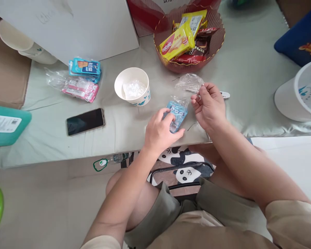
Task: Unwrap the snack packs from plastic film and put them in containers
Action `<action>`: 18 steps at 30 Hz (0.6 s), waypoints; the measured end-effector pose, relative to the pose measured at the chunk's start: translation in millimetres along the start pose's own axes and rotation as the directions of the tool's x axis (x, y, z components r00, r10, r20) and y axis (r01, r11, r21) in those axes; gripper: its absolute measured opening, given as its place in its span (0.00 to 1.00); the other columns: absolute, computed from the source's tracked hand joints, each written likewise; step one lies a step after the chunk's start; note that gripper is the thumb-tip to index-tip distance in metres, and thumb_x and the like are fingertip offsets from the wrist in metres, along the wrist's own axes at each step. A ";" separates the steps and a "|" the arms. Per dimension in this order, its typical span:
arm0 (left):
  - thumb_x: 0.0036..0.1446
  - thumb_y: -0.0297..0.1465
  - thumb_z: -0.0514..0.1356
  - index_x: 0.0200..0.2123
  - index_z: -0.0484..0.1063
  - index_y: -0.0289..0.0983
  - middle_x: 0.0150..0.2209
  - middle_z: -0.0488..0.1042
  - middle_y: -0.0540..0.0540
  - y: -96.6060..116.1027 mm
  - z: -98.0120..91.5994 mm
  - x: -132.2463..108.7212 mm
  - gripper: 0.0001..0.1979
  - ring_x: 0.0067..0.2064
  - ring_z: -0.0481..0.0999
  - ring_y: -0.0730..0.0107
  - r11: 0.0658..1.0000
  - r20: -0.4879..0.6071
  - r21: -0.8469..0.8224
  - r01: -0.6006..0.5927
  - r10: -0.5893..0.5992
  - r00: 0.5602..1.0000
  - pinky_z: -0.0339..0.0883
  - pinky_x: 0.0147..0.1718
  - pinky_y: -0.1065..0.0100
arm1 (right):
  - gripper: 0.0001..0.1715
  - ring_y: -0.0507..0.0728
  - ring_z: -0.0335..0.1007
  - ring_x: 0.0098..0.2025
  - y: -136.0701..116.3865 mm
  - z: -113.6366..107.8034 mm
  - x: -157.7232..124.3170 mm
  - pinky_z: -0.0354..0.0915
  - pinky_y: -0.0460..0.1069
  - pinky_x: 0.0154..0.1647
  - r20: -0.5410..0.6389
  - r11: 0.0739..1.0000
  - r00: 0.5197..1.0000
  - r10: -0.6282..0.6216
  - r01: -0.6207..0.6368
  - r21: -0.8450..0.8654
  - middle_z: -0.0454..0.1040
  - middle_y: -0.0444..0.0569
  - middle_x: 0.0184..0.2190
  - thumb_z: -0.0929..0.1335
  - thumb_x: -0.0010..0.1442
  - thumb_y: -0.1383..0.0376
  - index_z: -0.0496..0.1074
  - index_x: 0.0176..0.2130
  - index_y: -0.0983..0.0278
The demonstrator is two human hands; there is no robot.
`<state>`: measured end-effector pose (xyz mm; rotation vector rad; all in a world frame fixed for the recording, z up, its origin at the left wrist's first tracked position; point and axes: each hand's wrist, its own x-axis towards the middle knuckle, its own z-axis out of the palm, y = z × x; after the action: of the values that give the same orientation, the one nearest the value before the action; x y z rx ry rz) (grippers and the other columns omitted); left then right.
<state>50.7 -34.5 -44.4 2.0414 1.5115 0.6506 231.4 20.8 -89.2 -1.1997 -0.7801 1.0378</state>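
My left hand (162, 131) rests over a light-blue packet (178, 113) in a clear plastic bag, its fingers bent on the packet and its thumb stretched out to the right. My right hand (209, 105) is closed in a pinch at the edge of some crumpled clear plastic wrap (189, 82), just right of the packet. What lies between those fingertips is hard to make out. A white paper cup (143, 98) with clear plastic inside stands to the left. Behind my right hand a small white object (225, 94) pokes out, partly hidden.
A ribbed bowl (158, 45) of wrapped snacks stands behind. Leftward lie a phone (85, 121), bagged blue packets (85, 67) and pink packets (81, 90). A white bin (287, 95) is at the right. Cardboard (7, 79) and a white box (93, 31) stand at the back left.
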 end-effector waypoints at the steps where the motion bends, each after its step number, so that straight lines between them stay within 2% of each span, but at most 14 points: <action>1: 0.50 0.33 0.71 0.34 0.72 0.40 0.57 0.74 0.39 2.3 0.3 -0.1 0.11 0.54 0.76 0.48 1.000 -0.008 -0.010 0.027 -0.027 1.000 0.68 0.55 0.54 | 0.19 0.52 0.79 0.39 1.9 -0.1 0.0 0.77 0.49 0.40 0.028 1.000 1.000 -0.014 0.014 -0.021 0.71 0.41 0.36 0.70 0.64 0.46 0.64 0.44 0.54; 3: 0.55 0.31 0.66 0.29 0.71 0.40 0.57 0.75 0.40 6.1 -0.5 0.8 0.06 0.50 0.78 0.52 0.995 -0.036 -0.053 0.085 -0.087 0.996 0.68 0.51 0.56 | 0.16 0.55 0.80 0.47 4.1 -0.2 -1.0 0.77 0.52 0.46 0.083 0.988 0.992 -0.090 0.099 -0.117 0.72 0.45 0.42 0.66 0.67 0.47 0.64 0.46 0.54; 5: 0.59 0.28 0.61 0.25 0.69 0.39 0.54 0.78 0.41 7.8 -3.0 2.9 0.09 0.48 0.79 0.56 0.980 -0.058 -0.150 0.132 -0.142 0.988 0.68 0.47 0.59 | 0.13 0.58 0.77 0.54 2.5 -0.5 -3.7 0.75 0.56 0.52 0.089 0.944 0.976 -0.198 0.214 -0.252 0.72 0.49 0.48 0.64 0.70 0.51 0.64 0.47 0.55; 7: 0.60 0.29 0.61 0.24 0.70 0.39 0.51 0.80 0.42 7.0 -5.8 4.9 0.11 0.50 0.79 0.59 0.928 -0.039 -0.330 0.173 -0.196 0.980 0.67 0.44 0.64 | 0.09 0.60 0.75 0.56 -3.3 -0.8 -8.7 0.73 0.58 0.54 0.059 0.876 0.953 -0.297 0.297 -0.380 0.72 0.52 0.49 0.65 0.69 0.57 0.65 0.47 0.57; 9: 0.60 0.31 0.61 0.24 0.71 0.39 0.44 0.81 0.43 4.2 -6.8 6.1 0.11 0.50 0.79 0.62 0.791 0.013 -0.566 0.231 -0.271 0.962 0.67 0.40 0.68 | 0.07 0.61 0.74 0.54 -11.8 -0.8 -16.2 0.73 0.59 0.52 0.060 0.797 0.920 -0.387 0.367 -0.479 0.72 0.55 0.48 0.66 0.66 0.62 0.66 0.45 0.58; 11: 0.60 0.33 0.62 0.24 0.71 0.39 0.35 0.80 0.46 1.5 -5.6 6.5 0.11 0.42 0.79 0.66 0.609 0.067 -0.739 0.287 -0.358 0.931 0.66 0.37 0.70 | 0.07 0.62 0.72 0.51 -20.5 -0.3 -25.6 0.71 0.60 0.51 0.123 0.690 0.881 -0.457 0.438 -0.576 0.72 0.56 0.46 0.66 0.64 0.63 0.67 0.44 0.59; 14: 0.59 0.33 0.63 0.25 0.71 0.39 0.28 0.77 0.50 1.2 -2.5 7.8 0.11 0.33 0.75 0.72 0.457 0.069 -0.837 0.301 -0.458 0.886 0.66 0.33 0.71 | 0.07 0.64 0.70 0.50 -27.6 1.3 -40.8 0.68 0.63 0.52 0.271 0.507 0.821 -0.503 0.534 -0.676 0.71 0.55 0.44 0.67 0.63 0.62 0.69 0.43 0.58; 16: 0.58 0.33 0.62 0.24 0.69 0.39 0.28 0.77 0.50 3.5 -1.9 10.0 0.10 0.32 0.75 0.72 0.372 0.083 -0.878 0.300 -0.500 0.862 0.67 0.33 0.71 | 0.03 0.63 0.69 0.45 -26.5 2.7 -49.8 0.66 0.62 0.49 0.362 0.407 0.770 -0.525 0.601 -0.688 0.71 0.53 0.40 0.66 0.64 0.62 0.71 0.40 0.58; 18: 0.57 0.33 0.62 0.24 0.67 0.40 0.28 0.77 0.49 5.9 -3.3 12.3 0.10 0.31 0.77 0.71 0.254 0.148 -0.911 0.325 -0.534 0.833 0.69 0.32 0.70 | 0.05 0.61 0.67 0.39 -21.9 3.5 -56.6 0.64 0.60 0.46 0.433 0.313 0.709 -0.556 0.661 -0.682 0.70 0.50 0.34 0.66 0.64 0.64 0.71 0.34 0.58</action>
<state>56.0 -23.7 -37.1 0.6339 1.2323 1.1346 212.9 -31.7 -64.6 -1.3828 -1.7838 0.0136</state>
